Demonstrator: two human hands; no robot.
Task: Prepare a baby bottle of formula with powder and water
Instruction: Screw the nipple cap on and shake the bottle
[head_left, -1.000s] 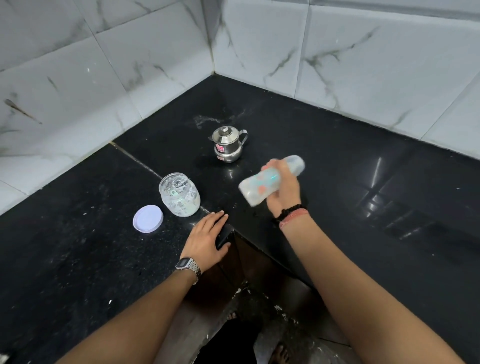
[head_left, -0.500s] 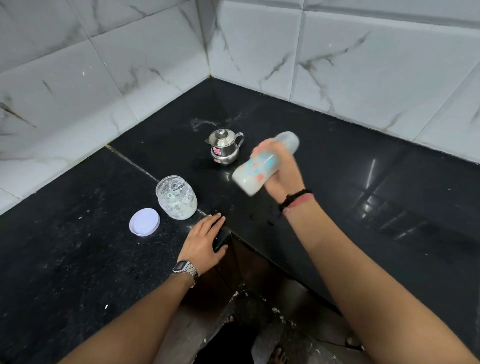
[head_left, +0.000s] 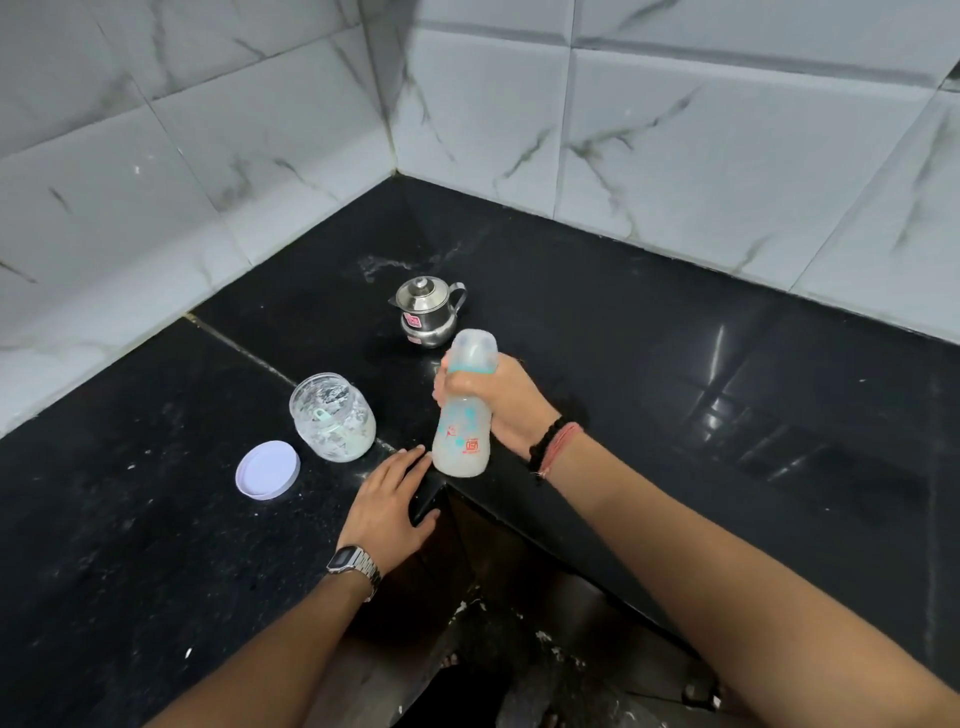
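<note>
A glossy black stone counter (head_left: 675, 374) fills a corner under white marbled wall tiles, with a thin pale seam running across it on the left. On it stand a small steel pot (head_left: 427, 310) with a lid, near the back, and an open glass jar (head_left: 333, 417) holding white powder, nearer the front edge. A round white lid (head_left: 267, 469) lies flat just left of the jar. White specks dot the surface. A left hand (head_left: 390, 506) rests flat at the counter's inner corner edge.
</note>
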